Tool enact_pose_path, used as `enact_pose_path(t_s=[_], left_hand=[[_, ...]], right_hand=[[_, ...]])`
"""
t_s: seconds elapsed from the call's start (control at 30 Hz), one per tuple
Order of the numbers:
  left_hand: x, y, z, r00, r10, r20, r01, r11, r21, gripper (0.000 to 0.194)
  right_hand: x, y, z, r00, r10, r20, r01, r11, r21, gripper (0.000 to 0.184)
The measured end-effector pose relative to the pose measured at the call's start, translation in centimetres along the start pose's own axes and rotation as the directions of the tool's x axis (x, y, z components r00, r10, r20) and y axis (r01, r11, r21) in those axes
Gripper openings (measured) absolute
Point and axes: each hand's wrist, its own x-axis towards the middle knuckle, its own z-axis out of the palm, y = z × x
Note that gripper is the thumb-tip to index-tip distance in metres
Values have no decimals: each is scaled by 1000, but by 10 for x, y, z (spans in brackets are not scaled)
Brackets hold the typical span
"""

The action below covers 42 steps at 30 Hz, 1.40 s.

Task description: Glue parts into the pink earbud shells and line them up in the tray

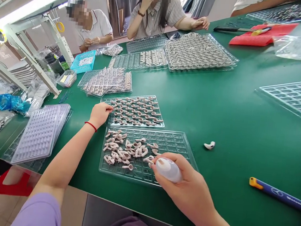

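My right hand is closed around a translucent white squeeze bottle, held over the right part of the near clear plastic tray. Loose beige earbud shells lie heaped in that tray's left half. Just beyond it is a second clear tray, filled with rows of similar shells. At this far tray's left edge is my left hand, its fingers pinched together by the end shells. What they hold, if anything, is hidden. One single shell rests on the green table to the right.
A blue pen-like tool with an orange end lies at right. Stacked white trays stand at left, more filled trays at the back. Two people sit across the green table; another person's arm shows at top right.
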Motion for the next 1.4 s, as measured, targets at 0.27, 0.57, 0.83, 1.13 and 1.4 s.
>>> enact_pose_path(t_s=[0.27,0.57,0.83,1.13,1.4], left_hand=[[-19,25,-16,999,50,-12,-51,997,-62,17],[-182,109,-4,894,34,446,339,599,-726,37],[-229,105,-8,882,-193,431,472,396,-788,23],[-257,88,-2,988,-87,129,142,839,-526,10],[-260,84,-6,975,223,-16,-223,975,10,8]], right_hand=[[7,-2,-6,928,336,160,-372,816,442,23],[-17,-23,7,829,356,431,-559,506,657,44],[-53,-26,-6,748,329,576,-624,644,442,41],[-69,-24,-5,902,207,378,-327,900,287,32],[-81,-12,-10,971,50,232,-68,995,71,33]])
